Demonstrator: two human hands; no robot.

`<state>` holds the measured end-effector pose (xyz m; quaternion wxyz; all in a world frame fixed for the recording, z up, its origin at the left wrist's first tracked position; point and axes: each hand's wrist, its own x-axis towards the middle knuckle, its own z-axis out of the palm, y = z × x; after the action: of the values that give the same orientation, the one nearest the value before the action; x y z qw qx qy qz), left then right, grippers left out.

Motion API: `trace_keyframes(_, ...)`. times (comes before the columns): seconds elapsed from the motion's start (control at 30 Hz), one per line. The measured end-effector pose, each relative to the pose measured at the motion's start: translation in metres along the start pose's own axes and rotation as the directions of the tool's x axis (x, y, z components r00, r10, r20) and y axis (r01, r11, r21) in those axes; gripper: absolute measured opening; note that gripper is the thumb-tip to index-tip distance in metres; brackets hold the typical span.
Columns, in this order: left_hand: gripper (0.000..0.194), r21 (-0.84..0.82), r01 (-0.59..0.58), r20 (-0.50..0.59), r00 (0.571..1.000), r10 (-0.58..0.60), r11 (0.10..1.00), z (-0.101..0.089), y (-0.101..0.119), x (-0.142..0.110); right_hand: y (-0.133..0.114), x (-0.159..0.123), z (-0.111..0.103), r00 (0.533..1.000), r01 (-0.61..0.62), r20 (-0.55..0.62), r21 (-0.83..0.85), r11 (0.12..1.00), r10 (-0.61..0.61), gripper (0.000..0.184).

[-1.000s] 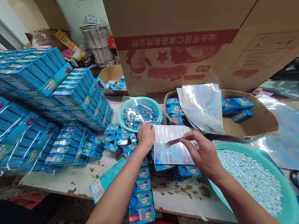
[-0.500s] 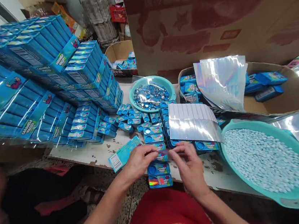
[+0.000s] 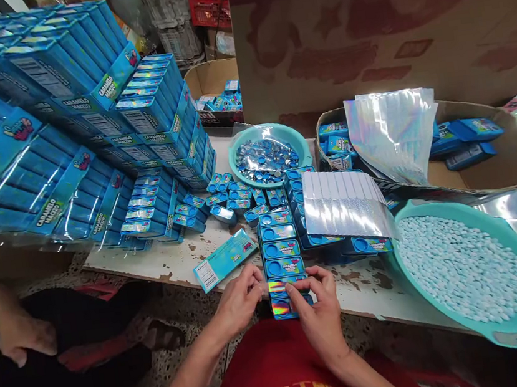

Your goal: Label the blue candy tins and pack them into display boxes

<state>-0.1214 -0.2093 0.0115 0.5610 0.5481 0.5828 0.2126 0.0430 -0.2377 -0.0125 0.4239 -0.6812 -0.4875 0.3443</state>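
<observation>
A column of small blue candy tins (image 3: 279, 241) runs down the table toward me. My left hand (image 3: 240, 297) and my right hand (image 3: 319, 302) pinch the second-nearest tin (image 3: 283, 285) at its two ends; it and the nearest tin (image 3: 282, 306) carry shiny holographic stickers. A holographic sticker sheet (image 3: 345, 205) lies on more tins just right of the column. A flat blue carton (image 3: 225, 259) lies left of my left hand.
Stacks of wrapped blue boxes (image 3: 66, 129) fill the left. A teal bowl of silver discs (image 3: 269, 154) sits behind the tins; a large teal basin of white pellets (image 3: 465, 268) is at right. A cardboard tray (image 3: 495, 164) holds tins and foil sheets. Another person's hand (image 3: 21, 332) is at far left.
My hands came back from the sticker sheet and bowl to the near end of the tin column and closed on a tin, which now shows a holographic sticker. The view tilted down.
</observation>
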Motion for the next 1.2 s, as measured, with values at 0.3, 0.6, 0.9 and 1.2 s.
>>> trace_keyframes(0.3, 0.045, 0.079, 0.088, -0.299, 0.952, -0.061, 0.993, 0.034, -0.033, -0.011, 0.009, 0.009, 0.000, 0.969, -0.235, -0.025, 0.216, 0.948, 0.246, 0.042)
trace_keyframes(0.6, 0.068, 0.529, -0.053, -0.281, 0.931, 0.233, 0.847, 0.021, -0.033, -0.024, 0.003, 0.028, -0.025, 0.988, -0.076, 0.145, 0.109, 0.991, 0.059, 0.023)
trace_keyframes(0.9, 0.056, 0.735, -0.362, -0.082, 0.792, 0.605, 0.573, 0.022, 0.124, 0.140, 0.037, 0.177, -0.150, 0.911, -0.220, -0.345, 0.056, 0.974, 0.225, 0.058)
trace_keyframes(1.2, 0.059, 0.735, -0.364, -0.001, 0.843, 0.537, 0.572, 0.070, 0.156, 0.177, 0.023, 0.204, -0.179, 0.960, -0.245, -0.055, 0.317, 0.916, 0.276, 0.043)
